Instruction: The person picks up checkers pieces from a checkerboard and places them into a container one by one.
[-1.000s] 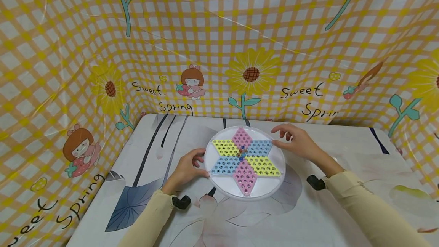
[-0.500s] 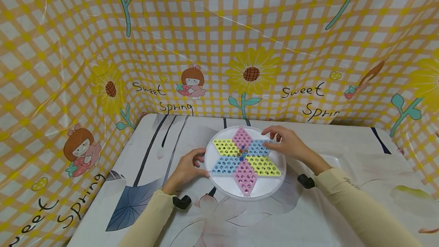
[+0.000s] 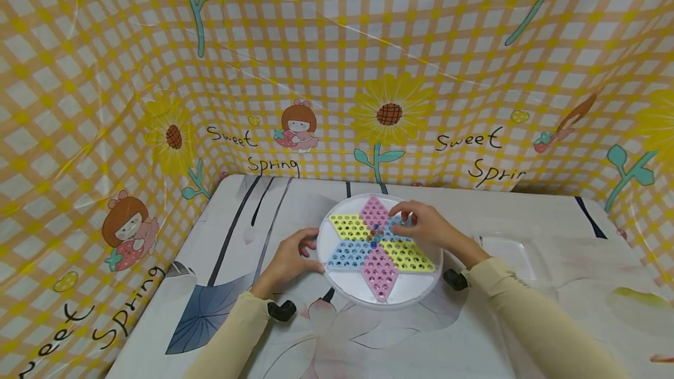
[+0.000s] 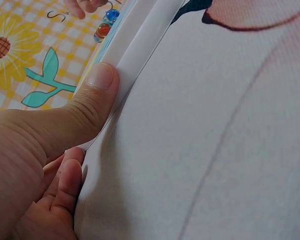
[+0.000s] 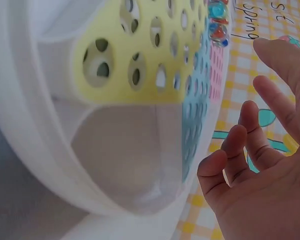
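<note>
A round white Chinese checkers board (image 3: 350, 288) lies on the table, its star made of pink, yellow and blue pieces full of holes. Several coloured glass marbles (image 3: 375, 240) cluster at its centre; in the left wrist view, a red marble (image 4: 104, 31) shows beyond the rim. My left hand (image 3: 288, 259) grips the board's left edge, thumb (image 4: 101, 80) on the rim and fingers bent beside it. Above the blue section at the board's right back, my right hand (image 3: 427, 228) hovers with loosely bent, spread fingers (image 5: 235, 142) and nothing between them, close to the marbles.
A clear plastic tray (image 3: 513, 250) lies right of the board, partly behind the right forearm. The table (image 3: 368, 350) wears a flower-printed cover. A checked yellow curtain (image 3: 326, 63) stands along the back and sides.
My right hand has moved left and inward from the board's right rim to over the blue section near the marbles. The left hand stays at the edge.
</note>
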A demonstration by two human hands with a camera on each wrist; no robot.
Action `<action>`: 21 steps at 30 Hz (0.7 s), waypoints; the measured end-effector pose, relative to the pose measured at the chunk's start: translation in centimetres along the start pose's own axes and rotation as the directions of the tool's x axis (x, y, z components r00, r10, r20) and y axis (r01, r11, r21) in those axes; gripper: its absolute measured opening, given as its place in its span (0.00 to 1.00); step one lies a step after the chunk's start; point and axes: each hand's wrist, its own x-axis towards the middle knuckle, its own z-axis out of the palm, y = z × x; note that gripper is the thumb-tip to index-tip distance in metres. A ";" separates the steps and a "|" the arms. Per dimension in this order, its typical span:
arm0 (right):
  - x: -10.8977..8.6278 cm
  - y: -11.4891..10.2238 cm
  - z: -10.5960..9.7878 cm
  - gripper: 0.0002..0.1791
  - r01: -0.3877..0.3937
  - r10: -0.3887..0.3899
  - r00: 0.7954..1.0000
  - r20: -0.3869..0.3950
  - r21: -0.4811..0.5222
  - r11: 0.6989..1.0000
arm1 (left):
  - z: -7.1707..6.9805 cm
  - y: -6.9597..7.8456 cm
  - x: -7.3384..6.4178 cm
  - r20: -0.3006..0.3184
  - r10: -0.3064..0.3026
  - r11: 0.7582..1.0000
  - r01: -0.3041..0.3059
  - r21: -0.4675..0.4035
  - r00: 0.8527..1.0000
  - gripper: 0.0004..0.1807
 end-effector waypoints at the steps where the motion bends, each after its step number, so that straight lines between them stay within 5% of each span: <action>1: 0.1 0.0 0.2 0.19 -0.003 0.003 1.000 0.008 0.002 1.000 | 0.0 0.0 0.0 0.000 -0.001 1.000 0.001 0.000 1.000 0.48; 21: 1.1 -0.2 2.0 0.12 -0.021 0.022 0.996 0.089 -0.017 1.000 | 0.1 -0.1 0.0 -0.006 0.002 1.000 -0.002 -0.005 1.000 0.48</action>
